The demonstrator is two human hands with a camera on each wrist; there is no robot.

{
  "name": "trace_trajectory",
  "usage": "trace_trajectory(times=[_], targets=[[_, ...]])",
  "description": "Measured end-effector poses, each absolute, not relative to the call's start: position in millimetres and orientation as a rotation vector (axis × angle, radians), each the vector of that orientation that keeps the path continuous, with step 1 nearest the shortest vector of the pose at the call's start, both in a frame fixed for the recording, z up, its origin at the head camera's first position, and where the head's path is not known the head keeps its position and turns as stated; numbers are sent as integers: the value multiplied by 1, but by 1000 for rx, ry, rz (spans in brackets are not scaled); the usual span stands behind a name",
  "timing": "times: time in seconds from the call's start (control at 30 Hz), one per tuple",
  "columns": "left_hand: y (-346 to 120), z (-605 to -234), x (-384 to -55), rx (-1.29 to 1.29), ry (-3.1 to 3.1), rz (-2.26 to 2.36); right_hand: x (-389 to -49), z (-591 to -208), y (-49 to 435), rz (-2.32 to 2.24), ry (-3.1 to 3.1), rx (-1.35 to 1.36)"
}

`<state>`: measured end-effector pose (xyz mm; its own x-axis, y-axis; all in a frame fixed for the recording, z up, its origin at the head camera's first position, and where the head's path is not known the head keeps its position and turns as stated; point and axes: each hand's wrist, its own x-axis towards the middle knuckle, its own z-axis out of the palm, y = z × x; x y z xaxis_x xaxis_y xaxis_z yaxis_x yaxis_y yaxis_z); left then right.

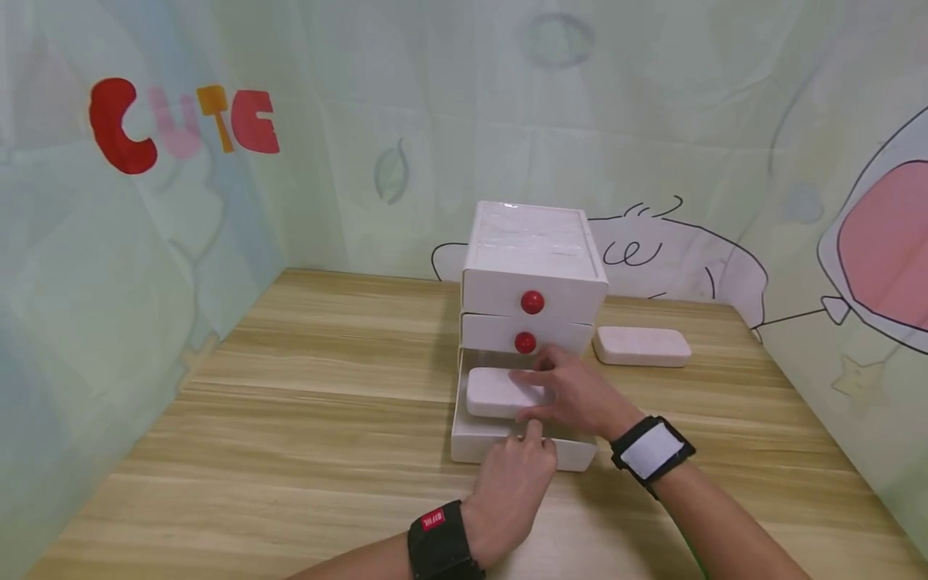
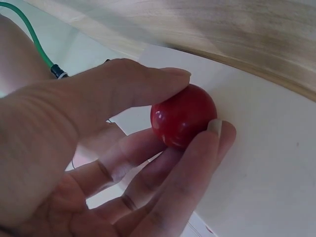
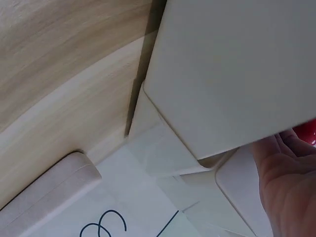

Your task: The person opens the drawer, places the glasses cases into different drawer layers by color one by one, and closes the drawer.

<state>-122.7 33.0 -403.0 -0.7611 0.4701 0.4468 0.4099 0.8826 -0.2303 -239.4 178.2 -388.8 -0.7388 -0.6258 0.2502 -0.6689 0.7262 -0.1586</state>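
A white three-drawer cabinet [image 1: 532,242] stands on the table with its bottom drawer [image 1: 474,445] pulled out. My left hand [image 1: 511,487] pinches that drawer's round red knob [image 2: 180,118] between thumb and fingers. In the opened drawer is an oblong white case [image 1: 493,392] with rounded corners. Over the drawer, my right hand [image 1: 580,395] grips this case by its right end, thumb on the near side and fingers on top and beyond. The right wrist view shows only part of the right hand [image 3: 291,182] behind the drawer front; the case is hidden there.
A similar pale oblong case [image 1: 644,346] lies on the wooden table [image 1: 326,387] right of the cabinet. The upper two drawers, each with a red knob [image 1: 532,302], are closed. Printed cloth walls [image 1: 348,161] border the table at the back and sides.
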Motion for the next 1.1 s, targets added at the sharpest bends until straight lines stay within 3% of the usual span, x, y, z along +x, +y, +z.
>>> trace_trajectory(times=[1.1], targets=[[32,-399,-121,-682,-2604,146,-241,-399,180,138,-2635,1213]])
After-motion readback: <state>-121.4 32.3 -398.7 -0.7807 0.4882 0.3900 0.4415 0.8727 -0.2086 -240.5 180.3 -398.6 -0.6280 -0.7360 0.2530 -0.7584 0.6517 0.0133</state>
